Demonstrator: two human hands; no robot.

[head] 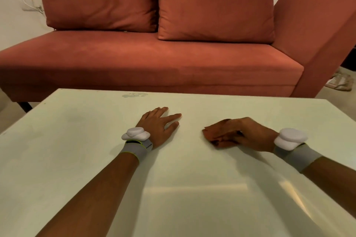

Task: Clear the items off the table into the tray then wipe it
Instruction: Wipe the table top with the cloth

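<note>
Head view shows a pale, glossy greenish-white desk (192,188) with no loose items on the part in frame, so by my reading the clearing is done and the wiping is the step in hand; the tray is not in view. The left hand (159,125) lies palm down on the desk left of centre, fingers straight and a little spread, holding nothing. The right hand (248,132) rests on a crumpled rust-brown cloth (213,134) just right of centre, fingers laid fairly straight across it and pressing it to the surface; motion blur hides whether the thumb also pinches an edge. The two hands are near each other but apart. To wipe well, I would keep the palm flat and the cloth spread under the fingers instead of bunched, so more fabric meets the desk, and work in overlapping passes from the far edge toward the body. A greyish smudge (134,94) sits at the far edge, well beyond the left hand, and probably needs firmer, repeated rubbing. The left hand can brace the desk, but should shift aside so its patch gets wiped too. A rust-orange upholstered sofa (154,59) stands behind the desk.
</note>
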